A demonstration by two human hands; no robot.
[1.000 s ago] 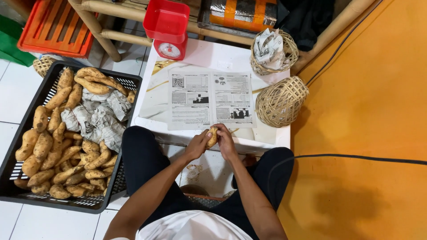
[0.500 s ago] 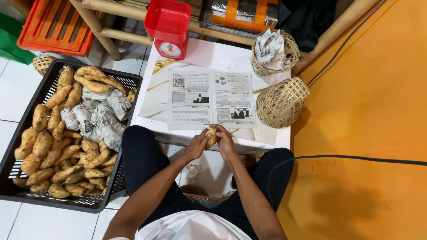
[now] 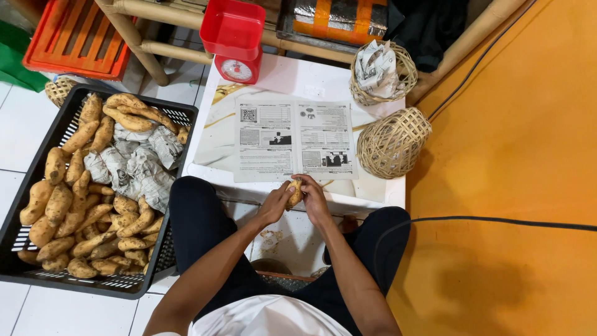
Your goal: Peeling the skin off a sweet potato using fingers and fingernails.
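STEP: both hands worked one sweet potato (image 3: 295, 193) at the table's (image 3: 273, 74) 6 o'clock edge | LEFT: left hand (image 3: 275, 204) closed round it | RIGHT: right hand (image 3: 313, 200) gripped it too | NEXT: likely called for a steady hold; newspaper sheet (image 3: 293, 140) lay just at 12 o'clock, black crate (image 3: 37, 261) at 9 o'clock.

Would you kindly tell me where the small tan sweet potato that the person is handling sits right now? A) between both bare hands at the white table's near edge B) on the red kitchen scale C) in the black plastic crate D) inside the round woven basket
A: the small tan sweet potato is held between the left hand and the right hand, at the near edge of the white table.
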